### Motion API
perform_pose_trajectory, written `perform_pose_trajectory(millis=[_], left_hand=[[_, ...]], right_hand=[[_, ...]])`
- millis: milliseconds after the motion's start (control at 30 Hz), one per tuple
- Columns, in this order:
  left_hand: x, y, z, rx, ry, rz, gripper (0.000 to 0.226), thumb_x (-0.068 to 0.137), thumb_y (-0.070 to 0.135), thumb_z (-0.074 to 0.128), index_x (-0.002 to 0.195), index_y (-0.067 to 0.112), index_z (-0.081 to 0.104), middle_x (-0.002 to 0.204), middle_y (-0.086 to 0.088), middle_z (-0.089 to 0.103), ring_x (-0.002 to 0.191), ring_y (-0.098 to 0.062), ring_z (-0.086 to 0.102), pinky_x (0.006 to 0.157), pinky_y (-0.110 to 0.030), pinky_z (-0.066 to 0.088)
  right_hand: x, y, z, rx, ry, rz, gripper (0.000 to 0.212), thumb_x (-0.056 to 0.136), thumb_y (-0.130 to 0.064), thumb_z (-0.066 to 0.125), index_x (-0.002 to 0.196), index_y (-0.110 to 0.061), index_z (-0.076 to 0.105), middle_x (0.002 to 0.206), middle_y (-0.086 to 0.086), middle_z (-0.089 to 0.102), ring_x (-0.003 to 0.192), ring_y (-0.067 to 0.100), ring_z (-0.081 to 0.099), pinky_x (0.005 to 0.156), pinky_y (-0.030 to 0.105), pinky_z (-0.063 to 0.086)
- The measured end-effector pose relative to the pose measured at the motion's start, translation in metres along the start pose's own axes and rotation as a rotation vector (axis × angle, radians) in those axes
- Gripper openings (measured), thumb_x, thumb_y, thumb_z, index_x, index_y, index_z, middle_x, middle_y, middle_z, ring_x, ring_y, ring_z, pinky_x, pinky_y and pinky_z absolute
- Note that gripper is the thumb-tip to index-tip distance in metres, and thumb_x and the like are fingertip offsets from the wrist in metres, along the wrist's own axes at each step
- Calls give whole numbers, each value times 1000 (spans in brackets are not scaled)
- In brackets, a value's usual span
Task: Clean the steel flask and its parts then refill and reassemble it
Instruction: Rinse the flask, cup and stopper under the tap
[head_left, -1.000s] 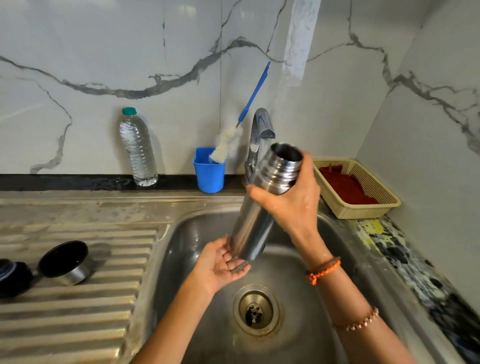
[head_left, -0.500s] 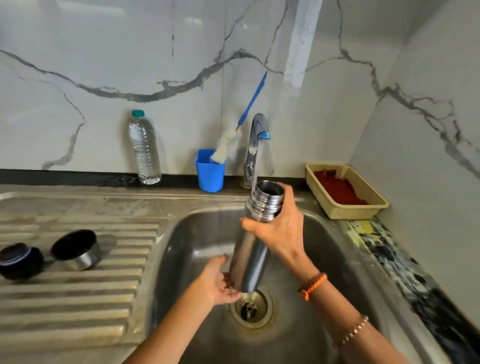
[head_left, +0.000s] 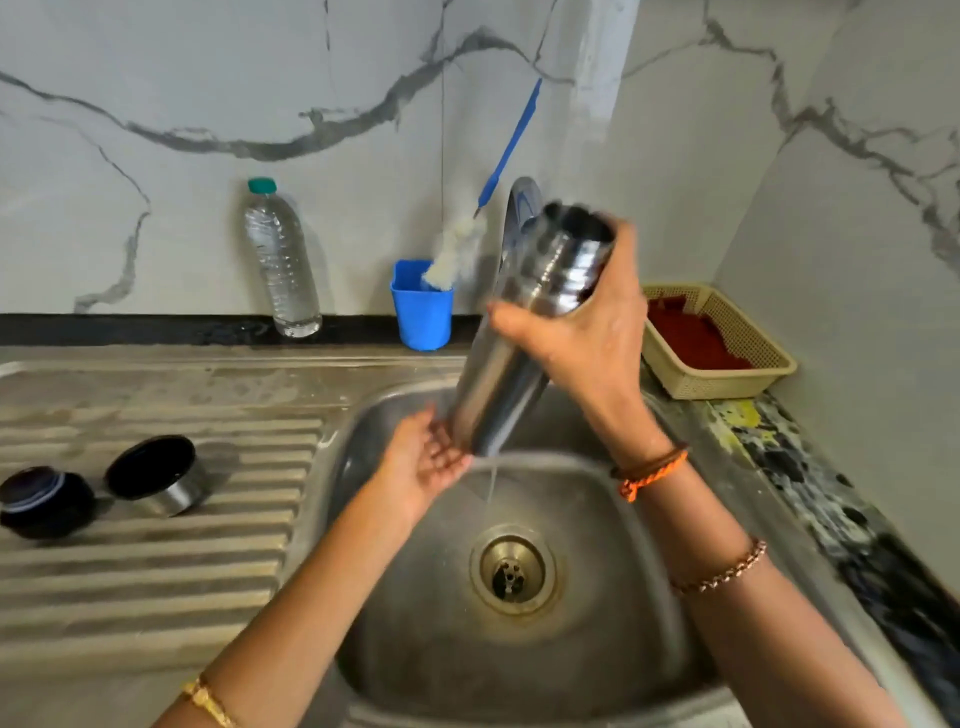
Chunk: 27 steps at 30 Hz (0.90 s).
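Steel sink unit (head_left: 156, 587) set into counter, ribbed drainboard at left, basin (head_left: 597, 519) at right with drain (head_left: 511, 571) at bottom centre. On drainboard: black stopper (head_left: 44, 501) at far left, steel cup lid (head_left: 156, 480) just beside it, open mouth tilted up. Along back ledge against marble wall: clear water bottle (head_left: 280, 260) with teal cap, upright; blue cup (head_left: 422, 312) holding blue-handled bottle brush (head_left: 483, 208). On speckled counter (head_left: 779, 447) at right, beige basket (head_left: 727, 353) with red cloth inside.
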<state>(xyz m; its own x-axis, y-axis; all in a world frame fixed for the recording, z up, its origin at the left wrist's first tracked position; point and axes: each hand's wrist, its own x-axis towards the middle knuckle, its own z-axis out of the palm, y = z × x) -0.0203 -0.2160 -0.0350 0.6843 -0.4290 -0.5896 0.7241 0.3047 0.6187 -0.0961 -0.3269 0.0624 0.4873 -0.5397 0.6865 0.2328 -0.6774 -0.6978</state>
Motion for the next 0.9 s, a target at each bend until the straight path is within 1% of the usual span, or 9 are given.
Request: perform_pose_trajectory(millis=[67,167,267,367,433,533,600,733,900], left_hand=[[6,-4,1,64,66,9,22,94,30,48,87,10,54,78,-7,54,71,-17,52,80,-33,43],[13,-42,-24,122,175,-237,27,93,31,49,81,7,54,75,-8,55,67,-19,50,60,-28,40],[13,-58,-37,95,225,-279,25,92,32,50,82,10,55,79,-8,55,68,-18,48,60,-24,35],[11,-33,-20,-14,297,33,21,87,31,60,99,14,57,100,-5,56,90,-18,54,82,-27,43],[4,-25,-9,-5,349,315,20,83,31,66,90,18,52,96,-1,54,93,-16,51,85,-29,42],[-20,-24,2,302,281,901,35,77,39,69,94,21,45,90,8,50,80,-2,49,73,-15,38],[-26,-20,7,590,128,1123,48,69,49,66,102,22,45,91,16,49,82,6,49,72,-5,37],[-24,-19,32,1096,19,1254,58,67,44,77,107,11,51,98,4,51,90,-14,54,73,-19,43],[-23,-14,41,1123,91,1247,59,70,45,75,110,11,50,100,5,48,96,-18,52,74,-31,45]], right_hand=[[-5,2,9,-6,2,36,72,50,-27,82,110,-21,44,78,-22,56,69,-4,59,63,15,50],[-47,35,23,-57,-173,269,72,51,-24,86,107,-31,40,78,-22,56,69,-3,59,72,31,55],[-66,59,14,37,-169,357,71,55,-13,86,107,-33,42,85,-17,58,73,-4,59,71,24,52],[-51,65,8,390,20,546,78,51,-15,83,119,-25,45,102,-8,59,83,3,61,71,23,53],[-44,72,9,654,186,789,81,47,-22,78,123,-17,48,105,2,61,89,15,61,75,32,55],[-61,90,12,1018,290,1217,36,70,-31,68,100,-13,61,87,6,66,83,21,61,72,34,53],[-88,100,25,1157,341,1416,28,78,-38,60,91,-13,61,80,8,67,81,24,61,72,34,53],[-121,108,46,1233,435,1650,40,78,-45,59,86,-6,60,75,14,64,78,28,60,75,39,54],[-119,106,48,1251,451,1716,46,75,-46,63,93,-4,59,90,15,60,96,30,59,79,41,55]])
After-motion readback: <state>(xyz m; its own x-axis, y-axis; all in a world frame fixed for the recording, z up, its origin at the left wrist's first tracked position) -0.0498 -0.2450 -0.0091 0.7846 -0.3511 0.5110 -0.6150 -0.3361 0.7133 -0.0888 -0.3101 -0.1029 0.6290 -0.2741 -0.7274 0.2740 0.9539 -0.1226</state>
